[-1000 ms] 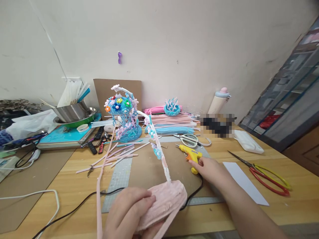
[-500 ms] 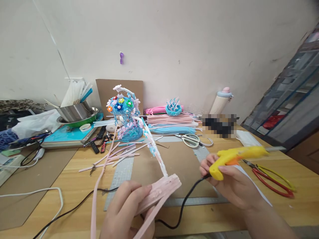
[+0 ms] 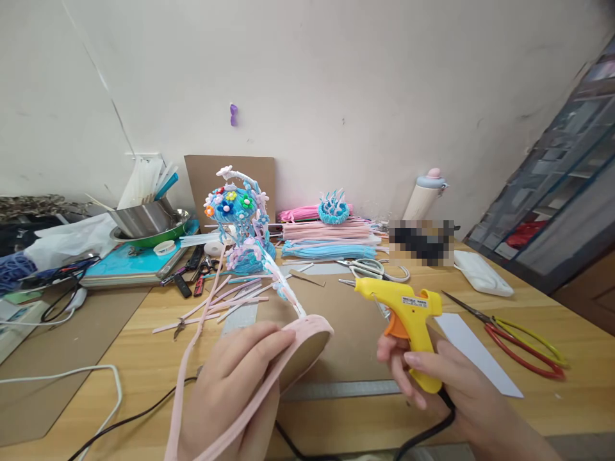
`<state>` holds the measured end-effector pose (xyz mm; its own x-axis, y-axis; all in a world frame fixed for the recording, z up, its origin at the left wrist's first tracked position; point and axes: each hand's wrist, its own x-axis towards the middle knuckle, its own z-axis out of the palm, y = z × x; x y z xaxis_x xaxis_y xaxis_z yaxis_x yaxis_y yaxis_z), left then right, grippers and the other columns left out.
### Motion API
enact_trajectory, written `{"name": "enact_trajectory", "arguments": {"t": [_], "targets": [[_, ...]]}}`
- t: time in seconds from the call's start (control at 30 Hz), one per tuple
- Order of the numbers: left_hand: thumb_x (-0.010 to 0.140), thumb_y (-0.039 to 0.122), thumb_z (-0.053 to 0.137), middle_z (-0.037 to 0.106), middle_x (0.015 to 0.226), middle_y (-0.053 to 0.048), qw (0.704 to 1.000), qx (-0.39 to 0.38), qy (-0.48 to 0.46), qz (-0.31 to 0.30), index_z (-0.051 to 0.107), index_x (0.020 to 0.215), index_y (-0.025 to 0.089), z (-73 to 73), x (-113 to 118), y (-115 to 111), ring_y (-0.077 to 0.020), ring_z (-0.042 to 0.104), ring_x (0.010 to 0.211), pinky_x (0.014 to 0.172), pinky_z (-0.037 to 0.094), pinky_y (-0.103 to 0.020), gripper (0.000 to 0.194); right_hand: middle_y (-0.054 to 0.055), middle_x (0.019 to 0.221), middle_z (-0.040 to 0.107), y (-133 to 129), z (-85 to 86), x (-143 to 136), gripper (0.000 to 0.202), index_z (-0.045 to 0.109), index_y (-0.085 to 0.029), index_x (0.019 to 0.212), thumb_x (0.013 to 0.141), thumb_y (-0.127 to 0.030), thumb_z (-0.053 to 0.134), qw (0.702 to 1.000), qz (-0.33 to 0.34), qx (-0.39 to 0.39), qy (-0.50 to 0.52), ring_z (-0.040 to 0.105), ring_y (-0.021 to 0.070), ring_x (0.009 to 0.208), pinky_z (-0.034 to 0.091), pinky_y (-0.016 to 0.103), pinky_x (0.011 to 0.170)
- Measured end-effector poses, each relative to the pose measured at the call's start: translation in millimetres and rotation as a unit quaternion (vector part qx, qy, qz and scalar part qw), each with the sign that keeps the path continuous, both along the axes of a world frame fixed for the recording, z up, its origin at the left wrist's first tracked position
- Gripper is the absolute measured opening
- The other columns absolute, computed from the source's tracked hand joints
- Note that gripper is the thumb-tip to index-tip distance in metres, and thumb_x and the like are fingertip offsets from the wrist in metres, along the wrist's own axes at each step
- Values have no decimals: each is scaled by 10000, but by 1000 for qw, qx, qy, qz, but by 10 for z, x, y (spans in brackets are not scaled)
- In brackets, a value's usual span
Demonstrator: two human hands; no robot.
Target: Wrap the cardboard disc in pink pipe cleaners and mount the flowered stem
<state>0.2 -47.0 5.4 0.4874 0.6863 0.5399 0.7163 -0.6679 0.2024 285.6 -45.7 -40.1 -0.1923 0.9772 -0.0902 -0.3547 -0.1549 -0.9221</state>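
My left hand (image 3: 235, 378) is closed around a round cardboard base (image 3: 307, 355) whose edge is wrapped in fuzzy pink strip. A long pink chenille strip (image 3: 192, 358) hangs loose past this hand. Rising from the base is a white stem (image 3: 291, 299) with pale blue and pink trim. My right hand (image 3: 456, 378) grips a yellow glue gun (image 3: 408, 301) by its handle, fingers just below the orange trigger (image 3: 396, 325). Its metal nozzle points left, above and apart from the base. The underside of the base is partly hidden by my fingers.
Behind stand a blue flowered chenille lamp-like piece (image 3: 235, 211) and bundles of chenille stems (image 3: 331, 232). White-handled scissors (image 3: 369, 269) lie at the mat's back; red-and-yellow-handled shears (image 3: 523, 349) lie right. Steel bowls (image 3: 147, 218) stand left. The black cord (image 3: 139, 406) crosses the table.
The glue gun has swung round from pointing right to pointing left, now upright in my right hand. My left hand has turned the pink base so its cardboard face shows.
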Motion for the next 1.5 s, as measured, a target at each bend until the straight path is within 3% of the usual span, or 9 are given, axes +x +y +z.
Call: {"name": "enact_trajectory", "arguments": {"t": [0.17,0.33,0.4,0.57,0.67,0.9,1.03,1.23,1.5], "targets": [[873,153,529,666,1079,-39,999,-13,-33,0,631,1104,241,128,73,133,-160,629,1016,872,489,-248,267,103,1002,738,-35,-71,-64,211,647,-185,994,809,-284,642,999,18,31,-3,671,183,726,503,300,655],[911,210,569,699,984,11,996,-30,-76,-32,687,1023,283,114,68,322,-144,639,953,844,465,-255,178,111,1136,699,-83,-76,-115,326,617,-223,1121,819,-333,668,996,71,56,-13,672,217,839,507,350,719],[924,222,559,701,979,15,993,-42,-98,-40,705,1025,292,100,61,384,-143,641,942,827,464,-257,191,98,1088,703,-121,-44,-135,339,651,-224,1084,788,-377,712,996,64,47,-28,657,207,828,499,326,694],[949,241,513,721,989,33,983,-114,-138,-32,730,967,293,100,83,429,-139,643,959,849,457,-269,224,48,713,654,-239,37,-181,443,704,-193,962,756,-585,699,992,68,0,-107,572,168,638,459,291,588],[961,249,480,745,1003,46,977,-132,-164,-25,727,927,278,89,98,414,-132,657,978,884,450,-259,251,66,755,667,-302,50,-240,516,711,-194,911,755,-680,637,990,12,1,-138,570,167,629,501,315,610],[958,332,480,756,1045,58,977,-117,-176,34,730,944,323,24,118,398,-161,665,998,881,446,-292,250,74,833,726,-317,13,-403,479,687,-224,990,760,-642,657,966,-100,61,-232,656,218,749,568,357,779],[959,351,469,751,1052,34,975,-123,-180,39,730,973,317,22,125,396,-185,648,1014,882,442,-319,264,57,823,738,-260,64,-450,445,679,-239,995,804,-634,608,953,-106,115,-258,677,209,762,578,293,742],[965,358,447,744,1053,-4,972,-137,-185,47,734,960,284,27,143,392,-213,630,1035,904,428,-351,297,22,645,646,-210,196,-417,332,684,-239,815,846,-555,584,913,-86,198,-347,623,195,621,561,262,615],[967,368,444,751,1008,-6,971,-136,-191,53,736,975,283,44,144,409,-211,644,977,868,441,-344,305,35,677,610,-219,191,-414,276,655,-256,803,865,-512,570,912,-79,210,-344,597,215,664,528,288,651]]}}
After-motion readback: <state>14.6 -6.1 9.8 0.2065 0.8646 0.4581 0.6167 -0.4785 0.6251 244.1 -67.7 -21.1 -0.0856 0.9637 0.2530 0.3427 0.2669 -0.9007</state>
